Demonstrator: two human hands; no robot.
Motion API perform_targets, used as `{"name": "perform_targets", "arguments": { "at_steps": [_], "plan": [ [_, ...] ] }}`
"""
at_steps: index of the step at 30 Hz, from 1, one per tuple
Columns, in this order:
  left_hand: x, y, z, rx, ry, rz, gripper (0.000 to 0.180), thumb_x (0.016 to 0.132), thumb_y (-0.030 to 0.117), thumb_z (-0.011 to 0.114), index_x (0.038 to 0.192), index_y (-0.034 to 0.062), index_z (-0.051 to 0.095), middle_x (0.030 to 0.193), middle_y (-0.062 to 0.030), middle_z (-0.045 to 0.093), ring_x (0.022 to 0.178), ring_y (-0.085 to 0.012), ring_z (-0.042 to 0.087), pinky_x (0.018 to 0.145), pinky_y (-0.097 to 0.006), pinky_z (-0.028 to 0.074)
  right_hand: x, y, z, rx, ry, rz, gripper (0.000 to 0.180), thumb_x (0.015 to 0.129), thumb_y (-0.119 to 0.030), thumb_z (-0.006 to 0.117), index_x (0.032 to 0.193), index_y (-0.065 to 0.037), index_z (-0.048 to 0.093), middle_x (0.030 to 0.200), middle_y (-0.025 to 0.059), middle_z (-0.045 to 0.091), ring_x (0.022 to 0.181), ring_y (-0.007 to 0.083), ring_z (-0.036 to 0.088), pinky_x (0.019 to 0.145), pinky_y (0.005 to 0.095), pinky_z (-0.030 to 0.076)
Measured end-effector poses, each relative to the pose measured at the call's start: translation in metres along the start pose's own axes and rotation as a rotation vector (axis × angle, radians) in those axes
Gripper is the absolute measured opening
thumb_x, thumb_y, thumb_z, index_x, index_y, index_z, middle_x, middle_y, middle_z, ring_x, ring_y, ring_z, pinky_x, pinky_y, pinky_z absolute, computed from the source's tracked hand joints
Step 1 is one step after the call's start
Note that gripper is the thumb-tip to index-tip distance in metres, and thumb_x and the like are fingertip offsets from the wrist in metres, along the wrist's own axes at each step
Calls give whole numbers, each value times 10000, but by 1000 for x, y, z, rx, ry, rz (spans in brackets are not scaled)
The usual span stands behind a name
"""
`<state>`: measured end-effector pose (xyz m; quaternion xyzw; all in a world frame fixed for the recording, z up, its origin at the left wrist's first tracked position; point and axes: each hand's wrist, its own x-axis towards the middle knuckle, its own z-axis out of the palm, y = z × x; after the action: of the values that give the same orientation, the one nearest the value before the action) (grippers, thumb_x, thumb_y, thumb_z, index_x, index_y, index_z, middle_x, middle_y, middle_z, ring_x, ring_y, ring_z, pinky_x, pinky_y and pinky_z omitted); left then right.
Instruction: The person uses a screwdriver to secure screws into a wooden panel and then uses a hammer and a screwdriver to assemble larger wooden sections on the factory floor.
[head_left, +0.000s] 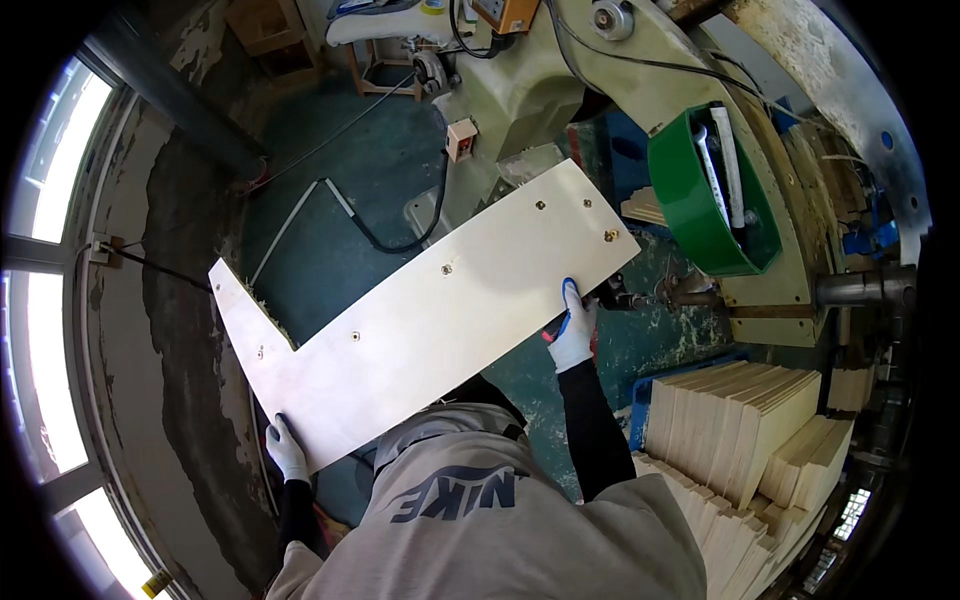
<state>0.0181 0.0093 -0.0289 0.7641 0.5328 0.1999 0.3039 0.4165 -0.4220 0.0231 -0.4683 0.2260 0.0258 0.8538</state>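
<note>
Left hand (287, 447) and right hand (574, 335), both gloved, pinch opposite edges of the pale L-shaped plywood panel (430, 305), held above the floor. We judge edge grips could slip, swinging it against the green guard (690, 215).

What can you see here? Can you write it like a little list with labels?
Left hand: gloved, grips the board's near corner
Right hand: gloved, grips the board's far edge
Board: pale, L-shaped, with small holes and metal fittings
Machine: cream-coloured, beyond the board
Green guard: on the machine
Wood stack: cut pieces, at right
Floor: blue-green
</note>
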Motion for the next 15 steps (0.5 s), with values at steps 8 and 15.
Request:
{"name": "perform_targets", "arguments": {
  "at_steps": [8, 15],
  "plan": [
    [-25, -46, 9, 266, -110, -249, 512, 1047, 400, 555, 1267, -60, 607, 1088, -216, 674, 1094, -325, 646, 967, -394, 493, -63, -29, 54, -190, -323, -75, 396, 932, -9, 643, 1312, 16, 535, 1236, 116, 625, 1087, 179, 652, 951, 333, 530],
    [-57, 209, 60, -357, -255, 253, 431, 1018, 95, 600, 1420, -37, 518, 1349, -122, 616, 1235, -199, 598, 1064, -327, 461, -78, 34, 94, -271, -525, -189, 449, 839, 65, 755, 1218, -7, 524, 1128, 81, 638, 964, 125, 638, 872, 285, 531]
  ]
}}
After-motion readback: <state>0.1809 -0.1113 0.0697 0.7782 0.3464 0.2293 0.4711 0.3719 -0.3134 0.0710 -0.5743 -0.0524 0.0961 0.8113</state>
